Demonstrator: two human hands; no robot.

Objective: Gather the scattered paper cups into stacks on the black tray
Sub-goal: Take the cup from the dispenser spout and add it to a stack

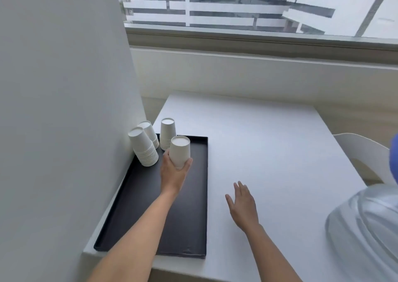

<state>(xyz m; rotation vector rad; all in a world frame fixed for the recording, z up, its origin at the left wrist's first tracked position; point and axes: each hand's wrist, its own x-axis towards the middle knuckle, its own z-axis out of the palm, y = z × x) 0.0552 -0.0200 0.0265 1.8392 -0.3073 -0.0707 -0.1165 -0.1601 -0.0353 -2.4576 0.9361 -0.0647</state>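
A long black tray (193, 217) lies along the left side of the white table. At its far end stand three stacks of upside-down white paper cups: a tall leaning stack (143, 147) at the left, one behind it (150, 132), and one upright (167, 132). My left hand (173, 174) grips an upside-down white cup stack (179, 151) from below, over the tray's far half. My right hand (243, 205) hovers open above the bare table, right of the tray, fingers spread.
A white wall (64, 109) borders the tray's left side. The white table (269, 148) reaches to a ledge below a window. A white chair (364, 152) and a person in a pale shirt (366, 234) are at the right edge.
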